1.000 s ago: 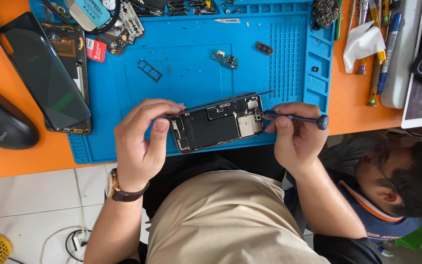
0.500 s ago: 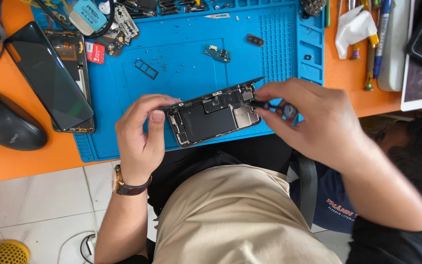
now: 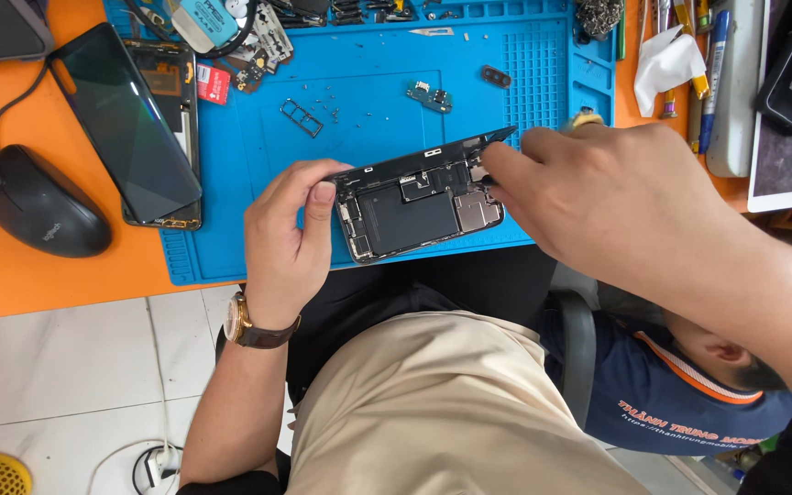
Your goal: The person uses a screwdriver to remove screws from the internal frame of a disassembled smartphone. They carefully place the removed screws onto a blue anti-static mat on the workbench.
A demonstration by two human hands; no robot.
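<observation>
Mid-teardown: left hand [image 3: 288,240] grips the opened phone [image 3: 419,202] by its left end, over the blue mat [image 3: 368,82] edge; right hand [image 3: 598,188] closed at its top-right corner, whether pinching something I cannot tell; next move likely needs fine, steady lifting

the opened phone [image 3: 419,203] shows dull metal shields and a matt black battery face inside a dark, slightly shiny frame, and it lies over a blue work mat [image 3: 368,82] that looks like soft, matt rubber with moulded ridges. the detached screen [image 3: 126,124] is glossy glass catching a greenish sheen, the mouse [image 3: 40,202] is smooth matt black plastic, and the desk [image 3: 57,275] is a flat, satin orange surface. the wristwatch [image 3: 242,323] has a polished gold-toned metal case on a brown leather-looking strap.
</observation>
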